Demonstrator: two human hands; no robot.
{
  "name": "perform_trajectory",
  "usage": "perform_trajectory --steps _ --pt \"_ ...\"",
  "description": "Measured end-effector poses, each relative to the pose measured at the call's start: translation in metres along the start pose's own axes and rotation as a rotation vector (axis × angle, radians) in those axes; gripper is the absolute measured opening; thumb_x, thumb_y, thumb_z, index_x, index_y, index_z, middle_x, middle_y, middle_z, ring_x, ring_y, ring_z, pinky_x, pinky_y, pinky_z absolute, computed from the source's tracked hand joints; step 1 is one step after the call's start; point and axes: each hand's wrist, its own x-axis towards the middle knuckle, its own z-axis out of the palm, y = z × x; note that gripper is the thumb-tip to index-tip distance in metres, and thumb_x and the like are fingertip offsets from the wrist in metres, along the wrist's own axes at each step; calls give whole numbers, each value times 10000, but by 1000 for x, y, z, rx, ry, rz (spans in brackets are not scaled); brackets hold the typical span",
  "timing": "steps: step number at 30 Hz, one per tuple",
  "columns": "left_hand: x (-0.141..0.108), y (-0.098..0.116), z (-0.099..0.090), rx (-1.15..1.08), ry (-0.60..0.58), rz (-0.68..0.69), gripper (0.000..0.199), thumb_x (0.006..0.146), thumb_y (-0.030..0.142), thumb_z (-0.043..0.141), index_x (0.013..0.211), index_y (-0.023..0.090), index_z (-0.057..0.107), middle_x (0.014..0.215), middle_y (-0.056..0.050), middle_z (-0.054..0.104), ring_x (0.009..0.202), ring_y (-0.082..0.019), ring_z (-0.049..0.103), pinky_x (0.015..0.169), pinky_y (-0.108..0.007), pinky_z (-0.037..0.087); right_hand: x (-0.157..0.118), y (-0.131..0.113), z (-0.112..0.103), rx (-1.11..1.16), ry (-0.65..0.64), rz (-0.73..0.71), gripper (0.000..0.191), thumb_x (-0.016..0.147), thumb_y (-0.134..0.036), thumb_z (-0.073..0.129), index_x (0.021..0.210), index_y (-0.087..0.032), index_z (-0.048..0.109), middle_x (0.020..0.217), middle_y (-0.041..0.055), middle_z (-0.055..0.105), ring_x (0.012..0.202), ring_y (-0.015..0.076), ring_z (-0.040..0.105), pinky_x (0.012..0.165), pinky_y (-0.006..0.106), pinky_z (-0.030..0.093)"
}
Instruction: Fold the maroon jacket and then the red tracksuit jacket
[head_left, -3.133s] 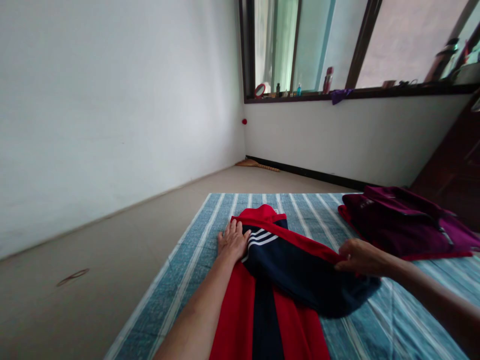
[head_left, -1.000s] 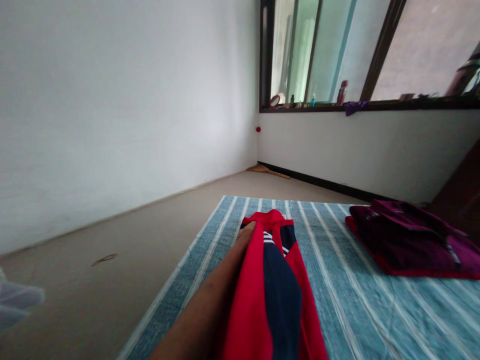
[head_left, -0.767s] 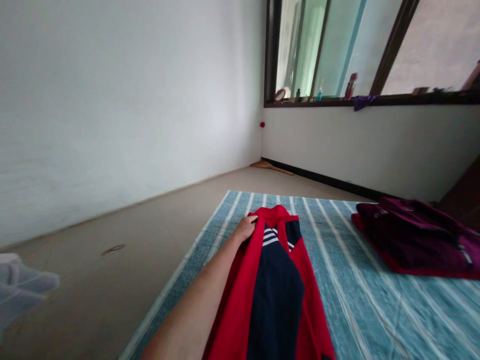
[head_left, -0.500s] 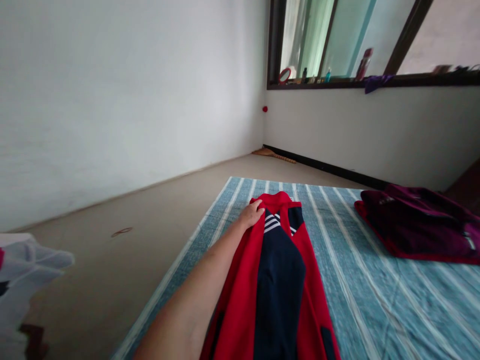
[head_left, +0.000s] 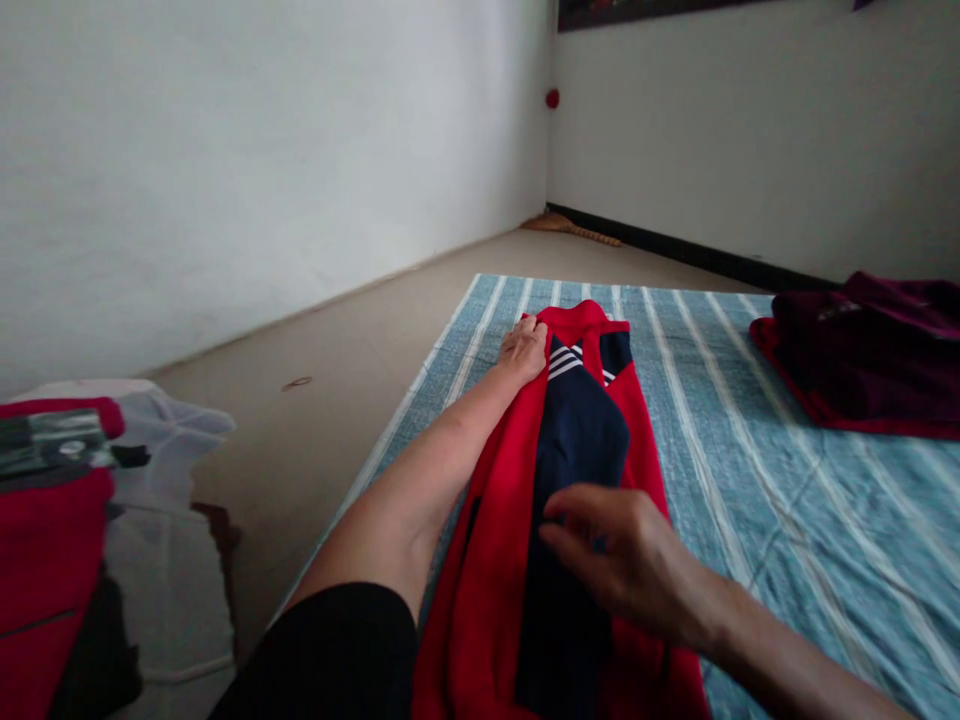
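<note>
A red and navy jacket [head_left: 577, 440] with white stripes lies folded into a long narrow strip on a blue striped sheet [head_left: 787, 500]. My left hand [head_left: 525, 346] rests at its far end, fingers curled on the red collar edge. My right hand [head_left: 622, 560] hovers low over the navy middle panel, fingers spread and slightly bent, holding nothing that I can see.
A folded maroon garment [head_left: 862, 350] lies at the sheet's right side. A pile of red, white and dark clothes [head_left: 75, 520] sits on the floor at the left. White walls meet at the far corner, with a broom [head_left: 570, 226] lying at the base.
The view has tilted down, so the window has left the frame. My right hand has come into view over the jacket. The clothes pile at the left shows more.
</note>
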Motion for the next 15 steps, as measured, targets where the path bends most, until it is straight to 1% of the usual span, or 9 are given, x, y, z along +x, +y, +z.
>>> perform_trajectory --steps 1,2,3,4,6,8,10,12,15 --pt "-6 4 -6 10 -4 7 283 872 105 422 1130 134 534 1265 -138 495 1221 -242 432 1040 -398 335 9 10 -9 -149 149 -9 272 922 -365 442 960 -196 652 791 39 636 687 163 596 604 280 464" --pt "-14 8 -12 16 -17 19 257 868 117 439 1101 125 547 1233 -137 512 1194 -240 455 1032 -390 346 19 21 -15 -264 226 -40 277 909 -374 460 990 -186 647 856 59 646 761 185 610 664 302 478" --pt "-24 12 -18 20 -37 34 225 868 134 451 1063 121 563 1183 -129 540 1151 -232 489 1018 -375 365 28 32 -20 -363 280 -64 303 903 -386 468 1045 -178 637 965 87 648 861 211 613 738 330 485" --pt "-36 17 -24 23 -63 55 195 870 151 459 1022 122 578 1124 -114 569 1102 -217 522 999 -352 387 37 43 -21 -449 293 -83 358 899 -409 470 1115 -163 614 1094 118 625 992 244 589 829 367 472" --pt "-67 26 -36 19 -114 99 171 879 179 461 976 131 593 1060 -86 600 1048 -190 556 973 -309 413 52 63 -19 -586 259 -69 505 899 -473 450 1258 -127 530 1311 166 510 1217 295 459 979 431 391" --pt "-107 38 -47 -8 -143 132 217 893 187 440 1050 125 577 1159 -98 584 1135 -187 523 1010 -301 387 60 82 -12 -681 210 -4 627 906 -519 410 1359 -86 429 1429 194 378 1338 319 304 1057 469 294" --pt "-151 51 -57 -40 -163 108 310 903 246 454 1161 96 537 1300 -141 518 1256 -211 438 1070 -326 330 64 96 -5 -726 184 55 688 911 -544 376 1410 -70 355 1477 196 295 1382 325 202 1087 478 233" --pt "-193 64 -67 -61 -231 71 438 907 338 466 1258 76 486 1377 -170 458 1311 -239 380 1095 -361 301 65 104 -1 -728 176 84 713 909 -566 357 1431 -81 321 1497 184 259 1396 319 154 1099 473 202" --pt "-246 81 -78 -81 -345 72 585 885 490 470 1367 163 413 1472 -128 355 1372 -266 277 1107 -439 278 66 105 -1 -696 171 95 725 906 -583 345 1440 -96 308 1506 174 238 1402 305 136 1105 468 189"
